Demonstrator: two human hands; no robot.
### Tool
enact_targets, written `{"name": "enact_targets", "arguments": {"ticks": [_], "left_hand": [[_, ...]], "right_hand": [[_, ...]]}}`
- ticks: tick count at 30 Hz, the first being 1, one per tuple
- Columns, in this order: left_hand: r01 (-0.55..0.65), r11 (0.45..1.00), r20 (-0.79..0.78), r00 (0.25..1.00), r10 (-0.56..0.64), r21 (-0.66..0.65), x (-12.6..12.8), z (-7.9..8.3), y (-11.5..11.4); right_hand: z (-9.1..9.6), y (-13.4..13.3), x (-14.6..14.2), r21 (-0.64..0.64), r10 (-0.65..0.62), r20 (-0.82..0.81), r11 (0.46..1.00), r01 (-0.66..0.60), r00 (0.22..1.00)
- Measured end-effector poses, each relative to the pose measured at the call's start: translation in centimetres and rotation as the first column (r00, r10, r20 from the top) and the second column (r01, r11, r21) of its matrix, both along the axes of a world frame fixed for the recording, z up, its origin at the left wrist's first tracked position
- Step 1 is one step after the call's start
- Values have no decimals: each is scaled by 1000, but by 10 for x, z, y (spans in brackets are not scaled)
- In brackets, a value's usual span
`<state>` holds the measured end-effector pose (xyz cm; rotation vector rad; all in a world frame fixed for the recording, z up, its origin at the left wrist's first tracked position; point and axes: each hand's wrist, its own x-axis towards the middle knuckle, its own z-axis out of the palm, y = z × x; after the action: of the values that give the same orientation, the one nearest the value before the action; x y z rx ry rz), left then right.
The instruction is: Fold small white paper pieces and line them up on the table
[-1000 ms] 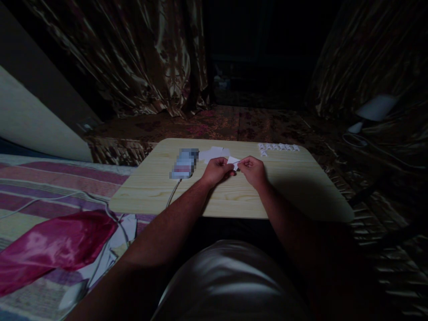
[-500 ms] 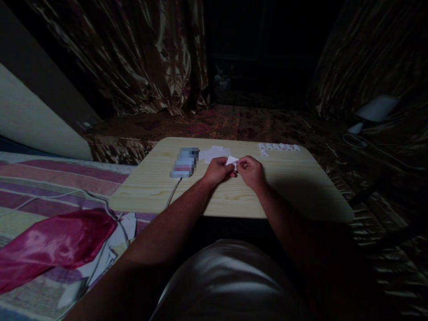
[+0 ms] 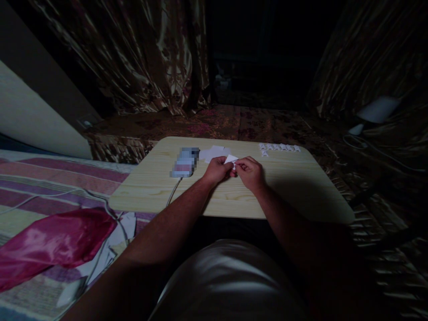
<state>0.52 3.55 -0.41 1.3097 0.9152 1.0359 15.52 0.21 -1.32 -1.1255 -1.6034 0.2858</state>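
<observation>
A small folded piece of white paper (image 3: 231,158) is held between both hands above the low wooden table (image 3: 150,191). My left hand (image 3: 217,170) is closed on its left side, thumb on top. From the right, the fingertips of my right hand (image 3: 250,170) pinch its edge; the exact fold is too small to make out. Just behind my left hand lie loose sheets of white paper (image 3: 214,153). Several small folded white paper pieces (image 3: 282,147) sit in a row at the far right of the table, with one more (image 3: 264,153) in front of the row.
Left of the papers lies a blurred-out phone (image 3: 185,162) with a white cable (image 3: 172,191) running off the front edge. A striped bed (image 3: 20,178) with a pink shiny cloth (image 3: 63,240) is at the left. Beyond the table hang curtains (image 3: 167,53); a lamp (image 3: 377,109) stands far right.
Both hands stay in nearly the same place, still on the paper. The right fingers have shifted slightly along its edge, and the paper's angle differs a little.
</observation>
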Motion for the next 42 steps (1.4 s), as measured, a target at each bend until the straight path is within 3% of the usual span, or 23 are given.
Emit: {"name": "enact_targets", "arguments": {"ticks": [8, 12, 16, 25, 36, 42], "left_hand": [[10, 1000, 6, 1000, -10, 26, 3, -4, 0], [-24, 1000, -26, 999, 25, 15, 4, -4, -1], [-54, 999, -11, 998, 54, 8, 4, -3, 1], [-79, 997, 62, 995, 79, -4, 3, -2, 2], [-67, 997, 107, 992, 71, -36, 2, 1, 0], [-120, 993, 113, 986, 121, -18, 3, 0, 1]], "right_hand": [[-1, 2, -3, -19, -71, -31, 997, 70, 997], [1, 1, -2, 34, -139, 102, 990, 136, 985], [2, -2, 0, 115, -132, 242, 988, 106, 961], [3, -5, 0, 142, -136, 392, 986, 86, 910], [3, -4, -1, 112, -80, 372, 993, 41, 925], [2, -3, -4, 44, -63, 153, 997, 57, 986]]}}
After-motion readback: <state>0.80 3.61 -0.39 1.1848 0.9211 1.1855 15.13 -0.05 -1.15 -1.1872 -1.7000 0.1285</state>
